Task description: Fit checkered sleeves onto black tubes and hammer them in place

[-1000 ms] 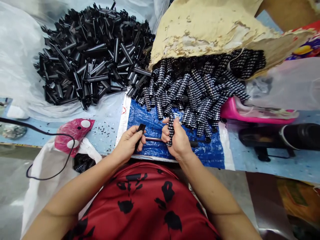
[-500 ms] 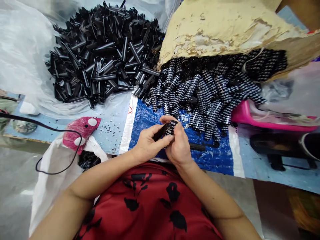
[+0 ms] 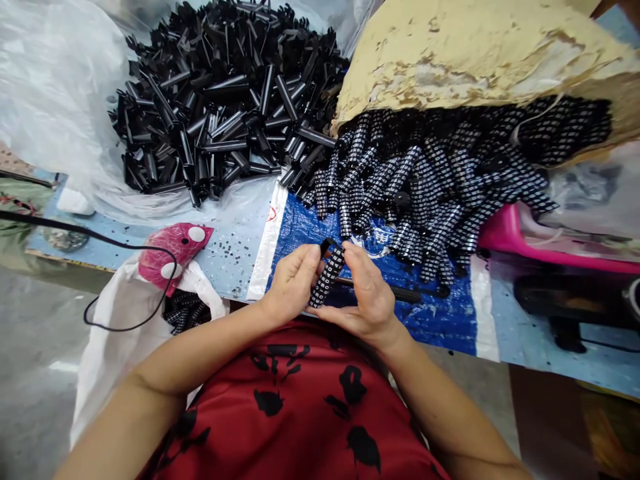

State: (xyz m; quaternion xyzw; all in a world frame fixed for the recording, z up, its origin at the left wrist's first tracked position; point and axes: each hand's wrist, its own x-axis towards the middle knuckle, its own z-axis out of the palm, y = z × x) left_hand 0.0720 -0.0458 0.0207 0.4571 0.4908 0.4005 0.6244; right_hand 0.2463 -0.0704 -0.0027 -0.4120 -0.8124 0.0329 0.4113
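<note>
A black perforated tube (image 3: 329, 277), dotted with rows of pale squares, is held slantwise between both hands. My right hand (image 3: 370, 297) spans it, one digit at its top end and another by its bottom end. My left hand (image 3: 293, 280) has its fingers pinched together at the tube's left side. A smooth black piece (image 3: 326, 247) shows at the left fingertips, mostly hidden by them. Just right of the hands, a dark rod-like tool (image 3: 405, 294) lies on the blue sheet (image 3: 300, 230).
Smooth black plastic pieces (image 3: 220, 107) are heaped at the back left. Many perforated tubes (image 3: 425, 180) spill from a torn yellow sack (image 3: 480, 53). A pink tray (image 3: 515, 240) stands right. A pink pouch (image 3: 173, 253), a black cord (image 3: 113, 243) and a white bag (image 3: 107, 353) lie left.
The tube, mostly covered by the fingers before, now shows lengthwise. My right hand has opened out around its ends, and my left hand has drawn slightly back. The view has shifted slightly.
</note>
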